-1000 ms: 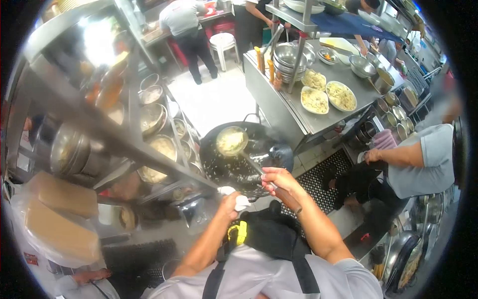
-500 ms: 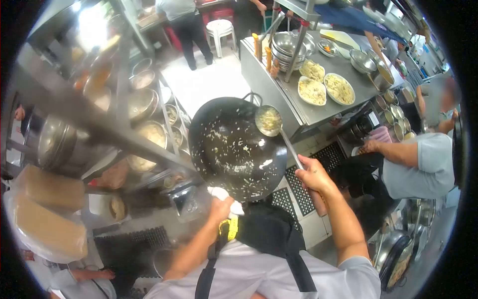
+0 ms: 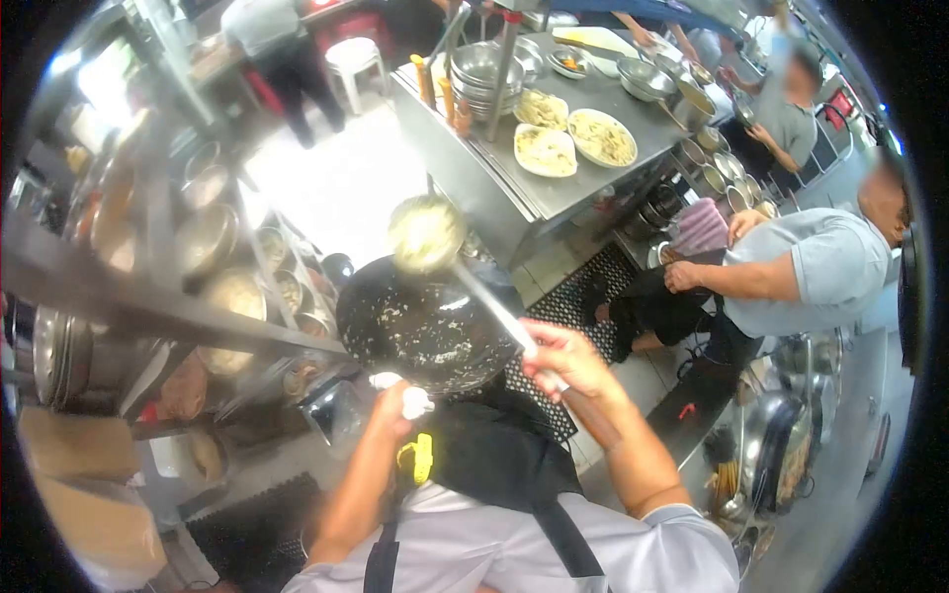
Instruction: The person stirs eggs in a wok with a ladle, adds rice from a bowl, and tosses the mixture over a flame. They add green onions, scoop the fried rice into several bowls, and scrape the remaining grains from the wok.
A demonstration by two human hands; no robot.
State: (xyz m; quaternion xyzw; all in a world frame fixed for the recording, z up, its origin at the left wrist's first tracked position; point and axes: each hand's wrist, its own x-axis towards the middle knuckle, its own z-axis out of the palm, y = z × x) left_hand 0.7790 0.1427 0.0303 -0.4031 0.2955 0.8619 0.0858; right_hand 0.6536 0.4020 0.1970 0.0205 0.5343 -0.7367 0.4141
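Note:
A dark wok point(image 3: 420, 341), with pale bits of food and grains stuck to its inner wall, is in front of me. My left hand point(image 3: 388, 413) is closed on its near edge through a folded white cloth point(image 3: 417, 403). In my right hand point(image 3: 571, 364) is the long handle of a metal ladle, fingers wrapped around it. The ladle's round bowl point(image 3: 427, 235) is over the far rim of the wok and full of pale yellowish food, blurred by motion.
Beyond the wok, a steel counter point(image 3: 474, 183) bears three white dishes of food point(image 3: 603, 138) and stacked metal bowls point(image 3: 486, 74). Shelves with bowls point(image 3: 232, 306) line the left. A co-worker in a grey shirt point(image 3: 781, 267) is close on the right. A white stool point(image 3: 354, 64) stands behind.
The view has turned right, so the counter and wok appear further left. My right hand has raised the ladle, still full, and the wok looks more tilted. Both hands keep their holds.

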